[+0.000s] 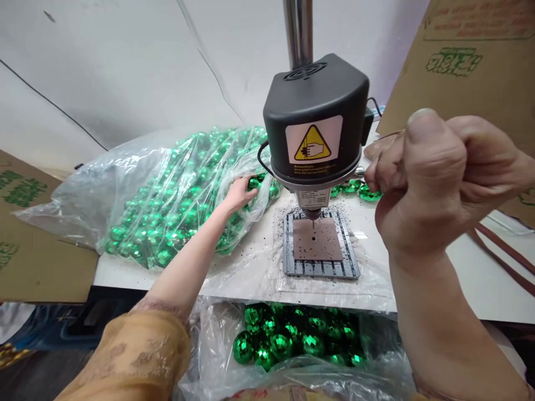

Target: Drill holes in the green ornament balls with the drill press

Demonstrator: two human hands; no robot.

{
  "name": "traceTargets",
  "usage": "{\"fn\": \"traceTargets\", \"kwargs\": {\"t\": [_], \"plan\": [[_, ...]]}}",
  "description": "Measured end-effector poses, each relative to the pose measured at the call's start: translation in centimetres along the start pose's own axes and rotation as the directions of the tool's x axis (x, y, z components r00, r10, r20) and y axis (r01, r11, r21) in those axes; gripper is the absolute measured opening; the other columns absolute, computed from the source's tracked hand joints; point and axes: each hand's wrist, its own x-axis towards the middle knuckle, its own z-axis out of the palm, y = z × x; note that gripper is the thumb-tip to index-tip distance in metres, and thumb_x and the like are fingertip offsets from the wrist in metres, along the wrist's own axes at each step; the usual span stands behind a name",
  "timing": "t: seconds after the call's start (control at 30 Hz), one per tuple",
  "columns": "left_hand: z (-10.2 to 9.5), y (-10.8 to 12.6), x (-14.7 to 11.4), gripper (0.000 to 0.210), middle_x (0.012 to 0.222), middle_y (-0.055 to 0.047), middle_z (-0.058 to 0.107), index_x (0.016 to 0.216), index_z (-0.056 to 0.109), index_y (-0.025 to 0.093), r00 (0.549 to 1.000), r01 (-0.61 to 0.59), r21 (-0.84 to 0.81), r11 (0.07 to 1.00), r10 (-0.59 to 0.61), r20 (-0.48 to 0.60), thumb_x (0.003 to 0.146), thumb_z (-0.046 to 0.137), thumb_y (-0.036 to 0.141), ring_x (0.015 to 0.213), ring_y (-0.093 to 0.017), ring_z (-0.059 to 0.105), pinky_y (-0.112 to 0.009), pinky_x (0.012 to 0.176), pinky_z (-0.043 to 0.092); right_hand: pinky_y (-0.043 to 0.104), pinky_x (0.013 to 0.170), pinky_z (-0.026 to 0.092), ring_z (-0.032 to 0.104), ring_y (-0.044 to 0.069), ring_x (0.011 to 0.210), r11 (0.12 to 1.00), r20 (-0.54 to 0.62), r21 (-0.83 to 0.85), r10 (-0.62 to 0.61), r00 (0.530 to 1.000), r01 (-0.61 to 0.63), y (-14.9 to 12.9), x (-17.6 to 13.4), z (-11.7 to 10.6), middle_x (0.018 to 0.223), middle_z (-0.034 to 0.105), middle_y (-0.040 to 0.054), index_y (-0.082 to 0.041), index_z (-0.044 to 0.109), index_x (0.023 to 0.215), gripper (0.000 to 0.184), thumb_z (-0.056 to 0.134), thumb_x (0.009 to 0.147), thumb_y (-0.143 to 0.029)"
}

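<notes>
My left hand (241, 192) reaches to the mouth of a clear plastic bag (137, 161) full of shiny green faceted balls (167, 206). Its thumb and fingers are apart at a green ball (256, 181); the fingertips are partly hidden. At the right, my right hand (434, 172) is closed in a fist around the drill press lever (360, 172), which is mostly covered. Between my hands stands the black drill press (317, 122). Its thin bit points down over a brown square board (317, 239) with a small dark hole, lying on the slotted grey base (321, 269).
Dark shavings lie around the base. More green balls (370, 192) sit behind it at right. Below the table edge, an open plastic bag (217, 340) holds several green balls (282, 344). Cardboard boxes stand at left (42, 256) and right (418, 94).
</notes>
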Motion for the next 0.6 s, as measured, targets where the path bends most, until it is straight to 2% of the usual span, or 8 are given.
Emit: {"fn": "traceTargets", "kwargs": {"t": [0.07,0.13,0.2,0.27,0.33,0.4,0.5,0.6], "plan": [[-0.6,1.1,-2.4,0.049,0.102,-0.008,0.07,0.134,0.059,0.019,0.997,-0.033,-0.356,0.934,0.053,0.048,0.086,0.06,0.031,0.088,-0.022,0.067,-0.034,0.082,0.055,0.03,0.044,0.031,0.033,0.007,0.041,0.997,-0.016,0.047,-0.067,0.998,0.067,0.1,0.0,0.2,0.045,0.026,-0.0059,-0.021,0.023,0.053,0.053,0.065,0.085,-0.025],[-0.6,2.5,-5.0,0.051,0.099,-0.008,0.069,0.14,0.054,0.021,0.985,0.022,-0.662,0.749,0.097,0.143,0.091,0.054,0.037,0.078,-0.018,0.067,-0.031,0.07,0.055,0.03,0.043,0.029,0.031,0.007,0.04,0.993,-0.005,0.077,-0.087,0.996,0.087,0.3,0.0,0.3,0.045,0.025,-0.0062,-0.021,0.023,0.053,0.053,0.065,0.086,-0.026],[0.1,4.0,-7.4,0.052,0.101,-0.01,0.07,0.143,0.052,0.021,0.969,0.118,-0.826,0.551,0.117,0.216,0.095,0.049,0.04,0.074,-0.018,0.067,-0.032,0.066,0.055,0.03,0.043,0.029,0.031,0.007,0.04,0.993,0.005,0.084,-0.084,0.996,0.083,0.4,0.0,0.2,0.045,0.025,-0.0061,-0.021,0.023,0.053,0.054,0.065,0.087,-0.027],[1.3,5.2,-9.2,0.052,0.106,-0.011,0.071,0.143,0.052,0.022,0.959,0.172,-0.878,0.447,0.126,0.252,0.094,0.053,0.041,0.076,-0.018,0.068,-0.033,0.068,0.057,0.03,0.043,0.029,0.033,0.007,0.041,0.994,0.021,0.08,-0.076,0.997,0.075,0.5,0.0,0.1,0.046,0.025,-0.0058,-0.021,0.024,0.053,0.054,0.065,0.087,-0.027],[2.9,5.9,-10.2,0.055,0.115,-0.01,0.071,0.142,0.055,0.024,0.958,0.152,-0.876,0.458,0.15,0.245,0.091,0.062,0.042,0.085,-0.018,0.069,-0.033,0.075,0.058,0.03,0.043,0.029,0.034,0.008,0.041,0.995,0.043,0.077,-0.069,0.997,0.065,0.6,0.1,-0.1,0.047,0.026,-0.0056,-0.021,0.025,0.053,0.053,0.064,0.087,-0.027],[4.5,6.3,-10.6,0.057,0.126,-0.01,0.069,0.14,0.057,0.025,0.959,0.068,-0.85,0.522,0.2,0.199,0.087,0.069,0.042,0.099,-0.021,0.069,-0.033,0.082,0.057,0.031,0.043,0.027,0.033,0.008,0.041,0.993,0.057,0.092,-0.074,0.996,0.069,0.7,0.2,-0.2,0.047,0.025,-0.0058,-0.021,0.025,0.053,0.052,0.063,0.088,-0.026],[6.5,6.6,-10.6,0.056,0.139,-0.01,0.063,0.139,0.059,0.025,0.958,-0.078,-0.811,0.581,0.268,0.101,0.087,0.071,0.042,0.121,-0.025,0.062,-0.036,0.097,0.054,0.032,0.043,0.023,0.033,0.008,0.041,0.99,0.078,0.124,-0.076,0.994,0.066,0.7,0.2,-0.3,0.048,0.024,-0.0058,-0.022,0.027,0.053,0.05,0.063,0.088,-0.026],[7.4,7.1,-10.5,0.064,0.139,-0.011,0.062,0.14,0.056,0.023,0.968,-0.137,-0.744,0.654,0.247,0.038,0.082,0.077,0.04,0.12,-0.026,0.061,-0.036,0.096,0.053,0.033,0.044,0.022,0.034,0.009,0.042,0.992,0.088,0.118,-0.056,0.995,0.045,0.4,0.1,-0.2,0.048,0.026,-0.0054,-0.022,0.028,0.053,0.049,0.063,0.088,-0.025]]}}
